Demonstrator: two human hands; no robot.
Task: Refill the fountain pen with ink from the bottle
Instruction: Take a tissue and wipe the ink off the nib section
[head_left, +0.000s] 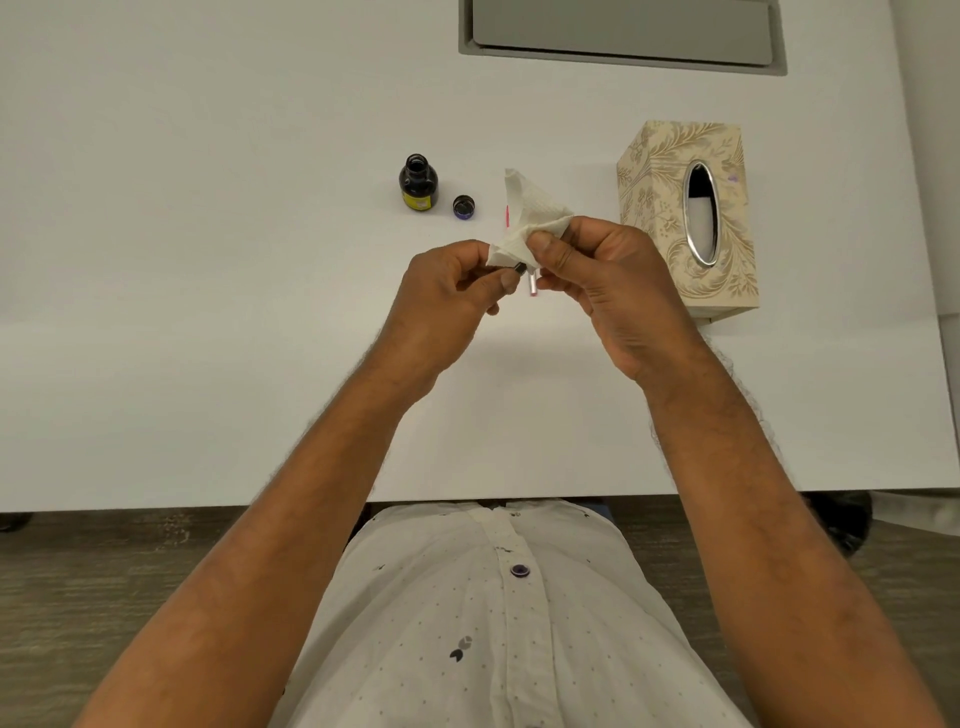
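Observation:
The open ink bottle (418, 183), dark glass with a yellow label, stands upright on the white table, and its cap (464, 207) lies just to its right. Above the table's middle, my left hand (451, 301) pinches a small dark pen part (519, 268) whose end sticks out at the fingertips. My right hand (608, 291) holds a crumpled white tissue (530, 218) pressed around that part. A pink pen piece (533, 285) lies on the table below the hands, mostly hidden, and a thin pink bit (506, 215) shows behind the tissue.
A patterned beige tissue box (670, 208) with an oval opening stands to the right of my hands. A grey recessed panel (623, 31) is set into the table (208, 234) at the far edge. The table's near edge runs just above my shirt.

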